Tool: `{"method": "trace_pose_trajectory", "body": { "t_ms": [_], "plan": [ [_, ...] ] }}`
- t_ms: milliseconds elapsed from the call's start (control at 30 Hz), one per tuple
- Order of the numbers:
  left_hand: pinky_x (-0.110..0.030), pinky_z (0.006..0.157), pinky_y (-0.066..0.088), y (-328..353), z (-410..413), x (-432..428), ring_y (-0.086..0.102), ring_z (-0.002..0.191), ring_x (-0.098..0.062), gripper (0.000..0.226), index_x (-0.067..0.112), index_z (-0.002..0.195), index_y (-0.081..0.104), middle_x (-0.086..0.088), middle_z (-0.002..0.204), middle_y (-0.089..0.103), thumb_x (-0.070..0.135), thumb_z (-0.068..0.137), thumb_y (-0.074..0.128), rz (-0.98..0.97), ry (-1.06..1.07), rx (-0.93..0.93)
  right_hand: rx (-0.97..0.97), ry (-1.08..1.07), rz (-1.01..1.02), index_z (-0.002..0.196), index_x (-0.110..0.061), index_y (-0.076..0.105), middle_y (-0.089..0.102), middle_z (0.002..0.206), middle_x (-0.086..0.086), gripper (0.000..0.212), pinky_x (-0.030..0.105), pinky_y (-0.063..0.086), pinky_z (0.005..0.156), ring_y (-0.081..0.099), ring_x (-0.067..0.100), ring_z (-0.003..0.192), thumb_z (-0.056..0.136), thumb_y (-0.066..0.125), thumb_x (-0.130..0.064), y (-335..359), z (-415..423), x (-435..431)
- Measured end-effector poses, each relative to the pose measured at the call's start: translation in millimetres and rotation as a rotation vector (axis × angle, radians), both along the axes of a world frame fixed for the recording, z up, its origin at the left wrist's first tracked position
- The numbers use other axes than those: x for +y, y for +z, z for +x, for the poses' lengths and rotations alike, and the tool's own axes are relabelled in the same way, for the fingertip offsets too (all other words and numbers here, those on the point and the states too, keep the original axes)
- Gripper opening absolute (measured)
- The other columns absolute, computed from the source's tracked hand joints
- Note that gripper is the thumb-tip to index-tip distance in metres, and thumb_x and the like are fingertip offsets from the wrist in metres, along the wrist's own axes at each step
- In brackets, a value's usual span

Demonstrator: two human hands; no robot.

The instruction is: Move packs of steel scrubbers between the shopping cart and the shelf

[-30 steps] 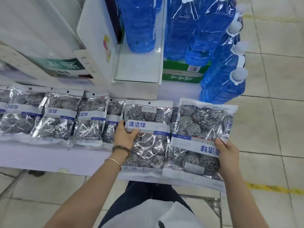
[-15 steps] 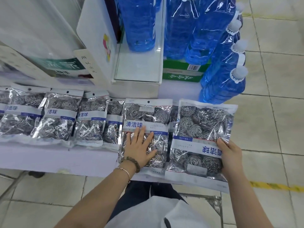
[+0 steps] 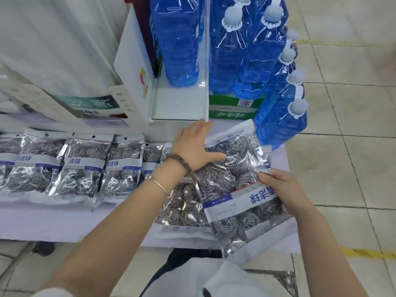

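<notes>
Left hand [image 3: 192, 146] now atop tilted scrubber pack [image 3: 235, 168] — fingers spread; right hand [image 3: 285, 189] pinching it

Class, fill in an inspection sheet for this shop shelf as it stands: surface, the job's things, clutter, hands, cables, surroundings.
Surface: white shelf, low, with packs lying on it.
Job's things: tilted pack, label upside down, lying partly over a flat pack; row of packs to the left, overlapping side by side.
Clutter: blue bottles and a green box behind the packs.
Hands: left hand with fingers spread, resting on the tilted pack's far end; right hand pinches its right edge.
Cables: nothing seen.
Surroundings: tiled floor with a yellow line.
</notes>
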State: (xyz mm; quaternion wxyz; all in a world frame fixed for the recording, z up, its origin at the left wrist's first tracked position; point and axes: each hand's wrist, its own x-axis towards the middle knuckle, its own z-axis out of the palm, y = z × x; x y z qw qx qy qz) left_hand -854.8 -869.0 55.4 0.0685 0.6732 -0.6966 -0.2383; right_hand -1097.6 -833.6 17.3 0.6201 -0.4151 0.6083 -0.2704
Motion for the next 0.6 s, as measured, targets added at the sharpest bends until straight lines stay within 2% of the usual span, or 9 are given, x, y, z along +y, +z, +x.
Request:
{"method": "trace_pose_trajectory", "body": {
  "t_ms": [67,133,233,267,333,400,500,533,600],
  "plan": [
    [-0.034,0.103,0.033,12,6,-25,0.039,0.129,-0.023,0.097,0.024,0.146,0.019,-0.002,0.147,0.034,0.062,0.069,0.065,0.209,-0.015,0.026,-0.033,0.045,-0.010,0.071,-0.004,0.057,0.058,0.059,0.006,0.018,0.021,0.042,0.052,0.055,0.011,0.050,0.090,0.058,-0.006,4,8,-1],
    [-0.032,0.098,0.035,11,14,-34,0.045,0.120,-0.022,0.083,0.018,0.142,0.030,-0.003,0.140,0.042,0.054,0.075,0.065,0.437,-0.060,0.120,-0.012,0.098,-0.038,0.064,-0.007,0.054,0.055,0.057,0.005,0.026,0.018,0.038,0.050,0.051,0.009,0.049,0.090,0.057,-0.006,5,12,-3],
    [-0.031,0.089,0.042,-8,28,-24,0.055,0.104,-0.023,0.058,0.013,0.122,0.052,-0.005,0.117,0.059,0.046,0.076,0.068,0.475,0.018,0.300,0.065,0.116,-0.102,0.074,0.004,0.059,0.056,0.066,0.010,0.017,0.021,0.039,0.055,0.052,0.015,0.059,0.089,0.060,-0.005,-2,19,-5],
    [-0.030,0.085,0.045,-16,33,-18,0.058,0.098,-0.022,0.051,0.014,0.113,0.056,-0.003,0.108,0.062,0.043,0.074,0.071,0.441,0.080,0.360,0.090,0.046,-0.131,0.084,0.001,0.064,0.060,0.073,0.008,0.007,0.019,0.042,0.057,0.054,0.016,0.064,0.088,0.062,-0.005,-5,22,-5],
    [-0.023,0.068,0.045,-30,41,0,0.059,0.078,-0.015,0.037,0.016,0.100,0.060,0.001,0.086,0.063,0.037,0.073,0.074,0.375,0.213,0.452,0.106,-0.231,-0.203,0.099,-0.011,0.066,0.066,0.085,0.001,0.016,0.009,0.045,0.058,0.061,0.012,0.072,0.087,0.062,-0.003,-8,25,-4],
    [-0.024,0.062,0.042,-41,46,22,0.052,0.068,-0.016,0.038,0.006,0.098,0.062,-0.002,0.077,0.059,0.032,0.074,0.075,0.333,0.390,0.546,0.088,-0.514,-0.261,0.097,-0.014,0.064,0.065,0.085,-0.001,0.016,0.007,0.044,0.054,0.061,0.003,0.064,0.087,0.060,-0.001,-6,25,-1],
    [-0.027,0.062,0.043,-54,37,57,0.051,0.075,-0.017,0.049,-0.001,0.106,0.055,-0.008,0.087,0.058,0.033,0.075,0.073,0.293,0.737,0.753,0.089,-0.792,-0.308,0.090,-0.028,0.057,0.058,0.081,0.003,0.022,0.024,0.044,0.064,0.055,0.009,0.062,0.086,0.064,-0.008,-11,25,9],
    [-0.026,0.064,0.043,-57,30,68,0.051,0.079,-0.018,0.049,0.001,0.108,0.053,-0.008,0.093,0.058,0.035,0.077,0.071,0.262,0.845,0.804,0.100,-0.870,-0.328,0.093,-0.030,0.052,0.055,0.082,0.000,0.026,0.028,0.043,0.067,0.053,0.009,0.064,0.085,0.066,-0.009,-13,28,14],
    [-0.027,0.071,0.043,-56,11,86,0.049,0.084,-0.018,0.047,0.001,0.109,0.051,-0.004,0.094,0.055,0.037,0.082,0.065,0.231,1.044,0.910,0.118,-0.937,-0.331,0.110,-0.025,0.047,0.051,0.093,-0.002,0.037,0.025,0.044,0.068,0.051,0.010,0.070,0.084,0.069,-0.011,-15,40,26]
  ]
}}
